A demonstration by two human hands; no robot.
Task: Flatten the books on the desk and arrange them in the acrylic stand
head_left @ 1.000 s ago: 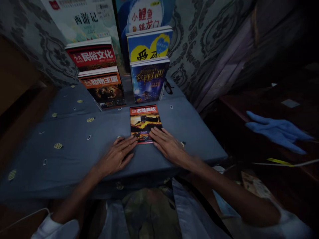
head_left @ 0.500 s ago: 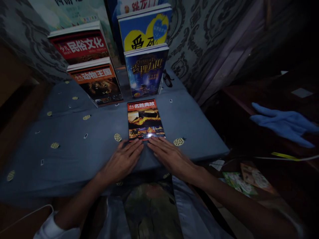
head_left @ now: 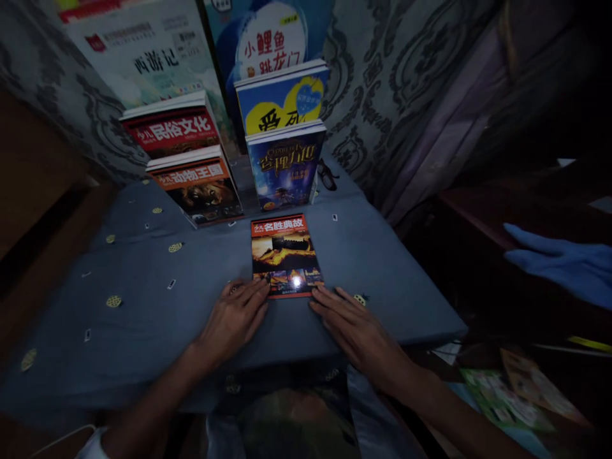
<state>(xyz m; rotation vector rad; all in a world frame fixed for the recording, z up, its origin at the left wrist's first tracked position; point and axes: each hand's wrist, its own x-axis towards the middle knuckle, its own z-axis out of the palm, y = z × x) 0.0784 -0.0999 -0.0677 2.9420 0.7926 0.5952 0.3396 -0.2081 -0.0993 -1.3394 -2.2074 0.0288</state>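
A book [head_left: 284, 254] with a red title band and a Great Wall picture lies flat on the blue-grey tablecloth [head_left: 157, 344]. My left hand [head_left: 235, 313] rests at its lower left corner, fingers stretched out, the tips touching the cover. Flat beside the lower right corner lies my right hand [head_left: 358, 322], its fingers extended at the book's edge. Behind the book stand a dark blue book [head_left: 284, 169] and, to the left, an orange-titled book with a lion [head_left: 196, 191]. Neither hand grips anything.
A red book [head_left: 176, 134], a yellow-and-blue book [head_left: 282, 102] and taller books stand farther back. Eyeglasses [head_left: 327, 175] lie right of the dark blue book. A blue glove [head_left: 564, 261] is on a dark surface at right, and booklets [head_left: 507, 395] lie low beside the table.
My hands have moved apart, from the book's bottom edge out to its lower corners. The view has tilted up, showing more of the tall books at the back.
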